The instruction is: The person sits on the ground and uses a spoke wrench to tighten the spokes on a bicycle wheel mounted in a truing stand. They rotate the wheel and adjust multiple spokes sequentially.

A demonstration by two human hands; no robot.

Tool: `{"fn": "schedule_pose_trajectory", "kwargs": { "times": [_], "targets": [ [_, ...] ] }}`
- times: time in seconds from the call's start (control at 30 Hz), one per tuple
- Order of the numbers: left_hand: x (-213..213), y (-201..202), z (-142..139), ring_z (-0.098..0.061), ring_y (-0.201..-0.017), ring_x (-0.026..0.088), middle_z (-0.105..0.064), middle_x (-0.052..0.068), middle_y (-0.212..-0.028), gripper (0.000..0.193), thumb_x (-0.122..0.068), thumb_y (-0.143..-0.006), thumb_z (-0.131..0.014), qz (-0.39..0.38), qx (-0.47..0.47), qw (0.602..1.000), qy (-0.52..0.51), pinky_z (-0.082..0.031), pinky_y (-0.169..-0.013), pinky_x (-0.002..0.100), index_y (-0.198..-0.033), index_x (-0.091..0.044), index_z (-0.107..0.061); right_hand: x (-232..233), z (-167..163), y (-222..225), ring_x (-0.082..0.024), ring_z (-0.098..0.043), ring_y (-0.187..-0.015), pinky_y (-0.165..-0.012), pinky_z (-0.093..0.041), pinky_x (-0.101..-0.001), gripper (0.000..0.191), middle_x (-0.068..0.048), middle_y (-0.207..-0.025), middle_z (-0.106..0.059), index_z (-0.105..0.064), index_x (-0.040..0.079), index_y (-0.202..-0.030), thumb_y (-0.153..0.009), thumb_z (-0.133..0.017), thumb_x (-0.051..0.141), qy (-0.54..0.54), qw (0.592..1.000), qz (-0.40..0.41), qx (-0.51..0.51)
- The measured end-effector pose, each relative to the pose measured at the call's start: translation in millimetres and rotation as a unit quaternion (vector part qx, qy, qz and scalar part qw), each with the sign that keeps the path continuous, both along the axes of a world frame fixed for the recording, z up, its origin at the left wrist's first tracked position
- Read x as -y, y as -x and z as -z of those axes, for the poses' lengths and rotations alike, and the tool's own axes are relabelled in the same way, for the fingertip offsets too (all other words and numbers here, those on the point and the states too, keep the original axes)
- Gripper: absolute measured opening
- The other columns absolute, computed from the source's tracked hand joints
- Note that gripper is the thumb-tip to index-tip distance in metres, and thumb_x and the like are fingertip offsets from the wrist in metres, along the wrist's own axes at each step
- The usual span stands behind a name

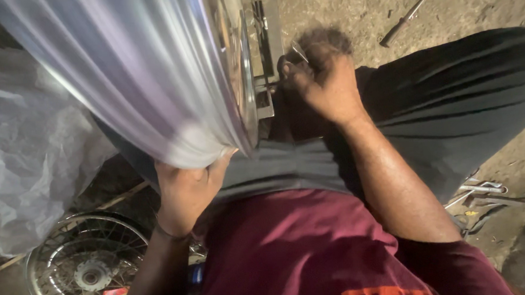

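A: Left hand?
B: Fingers curled, gripping the near edge of the shiny metal wheel rim, which stands upright over the person's lap.
A: Right hand?
B: Just right of the rim, fingers pressed together around a small metal tool; tool mostly hidden, kind unclear.
A: Around the rim?
B: Metal stand right beside it, spoked wheel on the floor below-left, plastic sheet left, metal rod well off to the upper right.

Silvery rim with pale lilac sheen; below it, my maroon shirt with orange print, grey-black trousers; left of it, translucent white plastic sheet.
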State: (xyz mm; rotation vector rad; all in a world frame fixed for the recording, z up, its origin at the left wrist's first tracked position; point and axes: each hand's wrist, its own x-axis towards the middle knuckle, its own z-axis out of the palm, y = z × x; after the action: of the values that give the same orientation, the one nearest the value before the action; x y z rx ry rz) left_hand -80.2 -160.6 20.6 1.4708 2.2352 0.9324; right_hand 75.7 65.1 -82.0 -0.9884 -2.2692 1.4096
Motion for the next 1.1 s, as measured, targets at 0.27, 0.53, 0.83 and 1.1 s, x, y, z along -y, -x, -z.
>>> {"fn": "schedule_pose_trajectory", "kwargs": {
  "times": [0.27,0.53,0.83,1.1],
  "targets": [
    [0,2,12,-0.075,-0.087,0.025,-0.076,0.009,-0.099,0.015,-0.014,-0.089,-0.086,-0.005,0.020,1.000,-0.013,-0.058,-0.082,0.036,-0.095,-0.003,-0.077,0,-5,1,-0.024,-0.074,-0.082,-0.072,-0.055,-0.0357,0.019,-0.017,-0.092,-0.073,-0.071,-0.004,-0.099,-0.091,-0.079,0.012,-0.025,0.999,-0.005,0.031],
    [17,0,49,-0.072,-0.087,0.032,-0.075,0.012,-0.097,0.016,-0.010,-0.084,-0.083,-0.004,-0.031,0.999,-0.020,-0.055,-0.084,0.041,-0.095,-0.003,-0.075,1,-4,1,-0.021,-0.073,-0.082,-0.072,-0.056,-0.0351,0.022,-0.015,-0.092,-0.073,-0.070,-0.005,-0.099,-0.091,-0.077,0.014,0.022,0.999,0.005,0.029],
    [15,0,4,-0.073,-0.101,0.024,-0.075,0.010,-0.110,0.027,-0.019,-0.088,-0.085,-0.018,0.023,1.000,-0.002,-0.058,-0.090,0.035,-0.107,-0.005,-0.072,-1,0,-1,-0.024,-0.073,-0.087,-0.077,-0.056,-0.0362,0.025,-0.015,-0.097,-0.074,-0.071,-0.003,-0.106,-0.092,-0.077,0.016,-0.010,1.000,-0.009,0.010],
    [1,8,-36,-0.071,-0.118,0.025,-0.069,0.011,-0.128,0.049,-0.026,-0.097,-0.082,-0.041,0.036,0.993,-0.107,-0.061,-0.095,0.032,-0.134,-0.009,-0.055,-2,0,-2,-0.030,-0.070,-0.084,-0.076,-0.054,-0.0396,0.023,-0.018,-0.094,-0.071,-0.070,-0.002,-0.098,-0.090,-0.079,0.018,-0.031,0.999,-0.011,0.033]
  ]
}}
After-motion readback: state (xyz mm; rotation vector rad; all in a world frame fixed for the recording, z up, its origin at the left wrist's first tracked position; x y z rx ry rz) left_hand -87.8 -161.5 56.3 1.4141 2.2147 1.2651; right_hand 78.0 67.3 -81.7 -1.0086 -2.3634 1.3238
